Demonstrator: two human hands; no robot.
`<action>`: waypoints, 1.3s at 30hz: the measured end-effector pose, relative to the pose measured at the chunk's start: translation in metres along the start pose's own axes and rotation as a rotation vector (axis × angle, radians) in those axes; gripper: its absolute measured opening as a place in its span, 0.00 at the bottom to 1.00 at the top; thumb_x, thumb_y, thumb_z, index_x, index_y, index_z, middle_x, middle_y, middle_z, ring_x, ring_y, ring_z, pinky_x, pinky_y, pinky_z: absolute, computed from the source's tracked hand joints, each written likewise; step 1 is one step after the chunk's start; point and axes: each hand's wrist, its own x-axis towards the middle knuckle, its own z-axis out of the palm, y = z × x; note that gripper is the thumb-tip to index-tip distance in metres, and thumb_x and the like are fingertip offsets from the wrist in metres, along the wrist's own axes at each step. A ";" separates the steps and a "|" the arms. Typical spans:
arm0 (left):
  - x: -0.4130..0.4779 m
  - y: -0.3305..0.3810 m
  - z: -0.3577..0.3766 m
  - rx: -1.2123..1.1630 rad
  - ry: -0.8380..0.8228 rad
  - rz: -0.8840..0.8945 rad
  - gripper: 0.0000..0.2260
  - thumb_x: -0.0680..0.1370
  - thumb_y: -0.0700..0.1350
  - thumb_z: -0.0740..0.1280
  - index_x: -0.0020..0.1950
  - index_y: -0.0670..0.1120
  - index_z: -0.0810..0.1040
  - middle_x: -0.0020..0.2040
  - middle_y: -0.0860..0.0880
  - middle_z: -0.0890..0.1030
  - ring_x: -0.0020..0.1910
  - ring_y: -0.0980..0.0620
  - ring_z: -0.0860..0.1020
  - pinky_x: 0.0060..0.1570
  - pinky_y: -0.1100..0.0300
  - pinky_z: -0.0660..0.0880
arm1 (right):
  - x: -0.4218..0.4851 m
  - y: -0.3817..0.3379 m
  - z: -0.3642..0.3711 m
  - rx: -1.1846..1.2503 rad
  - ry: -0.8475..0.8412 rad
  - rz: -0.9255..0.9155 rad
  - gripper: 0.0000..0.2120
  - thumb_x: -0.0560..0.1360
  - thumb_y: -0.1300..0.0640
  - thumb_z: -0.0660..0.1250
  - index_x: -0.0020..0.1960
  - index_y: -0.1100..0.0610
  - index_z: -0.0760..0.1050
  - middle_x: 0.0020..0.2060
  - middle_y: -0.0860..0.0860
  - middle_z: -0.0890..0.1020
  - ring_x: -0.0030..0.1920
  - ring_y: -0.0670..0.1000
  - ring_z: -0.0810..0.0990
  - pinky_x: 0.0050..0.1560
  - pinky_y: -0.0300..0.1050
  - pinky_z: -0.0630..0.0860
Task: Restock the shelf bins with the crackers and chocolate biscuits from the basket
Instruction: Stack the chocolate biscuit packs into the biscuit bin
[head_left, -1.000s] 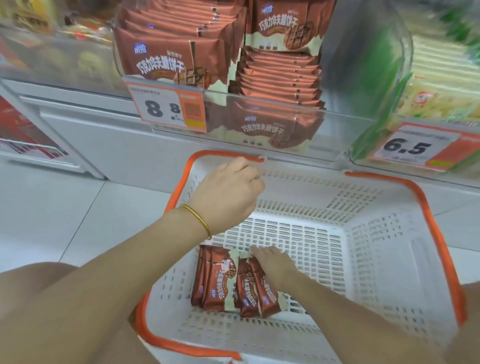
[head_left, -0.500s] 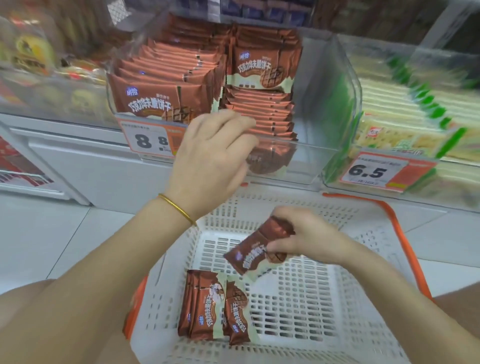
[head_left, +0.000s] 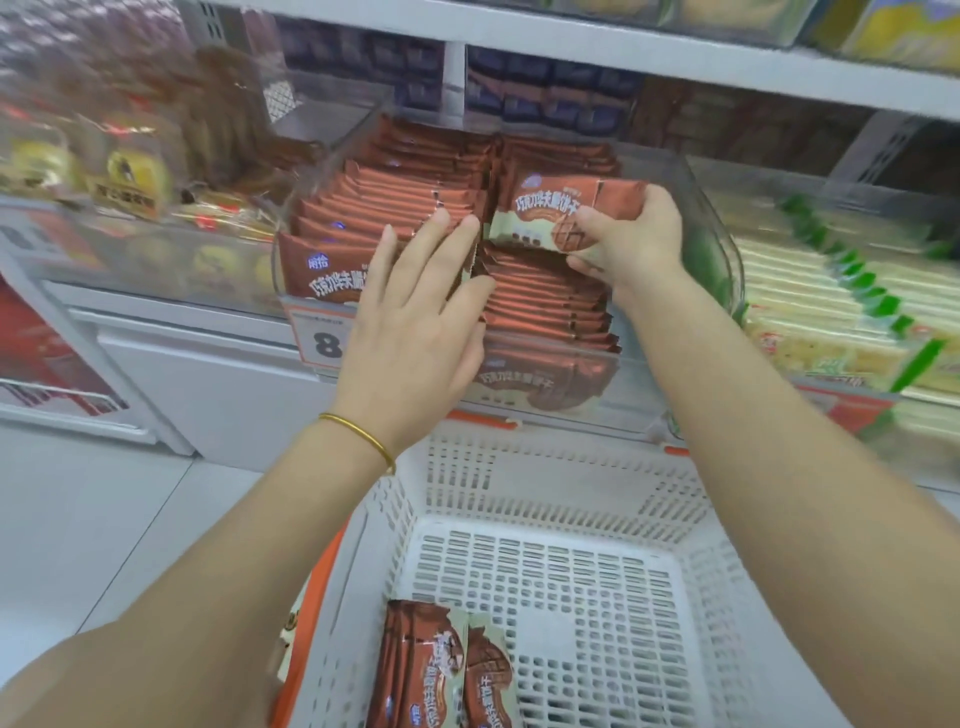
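Observation:
A clear shelf bin (head_left: 717, 244) holds two rows of brown chocolate biscuit packs (head_left: 395, 208). My right hand (head_left: 628, 244) grips one brown pack (head_left: 545, 213) upright over the right-hand stack in the bin. My left hand (head_left: 415, 322) has straight fingers pressed against the left row of packs, fingertips at the gap between the rows. Below, the white basket (head_left: 545, 467) with an orange rim holds a few more brown packs (head_left: 441, 670) at its near left corner.
A second clear bin of green-and-white cracker packs (head_left: 831, 306) stands to the right. An orange price tag (head_left: 322, 338) hangs on the bin's front. Yellow snack packs (head_left: 130, 176) sit in the bin to the left. White floor tiles (head_left: 104, 519) lie at the left.
My right hand lifted one brown pack out of the basket up to the bin's right stack. My left hand rose from the basket rim to the left row of packs.

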 end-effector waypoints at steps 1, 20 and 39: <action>0.000 -0.001 0.000 -0.005 -0.013 -0.002 0.13 0.76 0.42 0.60 0.58 0.42 0.78 0.72 0.40 0.67 0.73 0.41 0.61 0.72 0.41 0.54 | 0.012 0.005 0.005 -0.023 -0.004 0.016 0.12 0.73 0.64 0.70 0.51 0.54 0.69 0.51 0.54 0.81 0.45 0.54 0.83 0.41 0.47 0.82; 0.004 -0.012 0.004 -0.056 -0.103 0.088 0.15 0.78 0.48 0.58 0.56 0.43 0.79 0.73 0.41 0.65 0.74 0.41 0.59 0.73 0.40 0.52 | 0.033 0.013 0.009 -0.565 0.134 -0.059 0.36 0.66 0.56 0.78 0.66 0.63 0.62 0.65 0.60 0.69 0.65 0.59 0.71 0.65 0.53 0.70; -0.115 0.015 -0.004 -0.125 -0.601 0.398 0.14 0.73 0.46 0.56 0.47 0.47 0.80 0.49 0.50 0.81 0.49 0.47 0.78 0.45 0.53 0.75 | -0.197 0.168 -0.038 -0.645 -0.600 -0.058 0.11 0.76 0.62 0.65 0.53 0.48 0.72 0.50 0.49 0.77 0.40 0.44 0.75 0.42 0.35 0.72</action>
